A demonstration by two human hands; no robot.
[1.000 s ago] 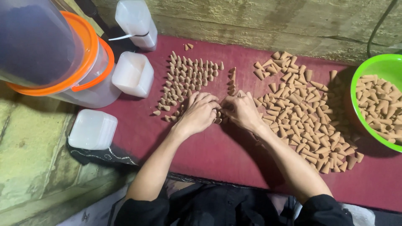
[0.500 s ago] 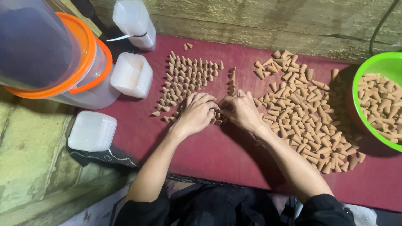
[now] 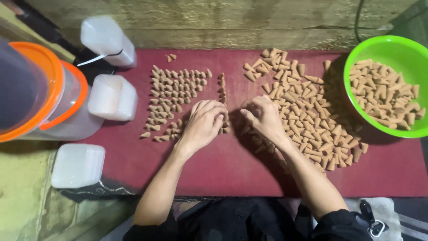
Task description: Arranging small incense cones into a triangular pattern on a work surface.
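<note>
Far left: clear plastic jars with orange rims [image 3: 53, 96] stand off the mat, with white translucent plastic tubs [image 3: 111, 96] beside them and one more [image 3: 78, 165] nearer the person.
Mat: dark red cloth mat [image 3: 232, 174] spreads across the work surface, against a weathered wooden wall.
Sorted block: small tan cone-shaped incense pieces in neat rows [image 3: 178, 89] lie left of centre; a single thin column [image 3: 221, 87] runs down to the hands.
Left hand: left hand [image 3: 203, 125] lies palm down at the foot of that column, fingers curled over a few cones; whether it pinches any cannot be told, as the fingertips hide them.
Right hand: right hand [image 3: 265, 118] sits just beside it, knuckles up, fingers bent toward the left hand at the edge of the loose heap; its hold is hidden as well.
Arms: both forearms run up from the bottom edge and converge, wrists low over the mat.
Loose heap: scattered tan cones [image 3: 307, 111] lie jumbled to the right of the hands.
Far right: bright green plastic bowl [image 3: 356, 67] holds more cones.
Doing it well: judging by the rows, each cone wants the same heading and close spacing, fed from the heap side, with light fingers so that neighbours stay put.
</note>
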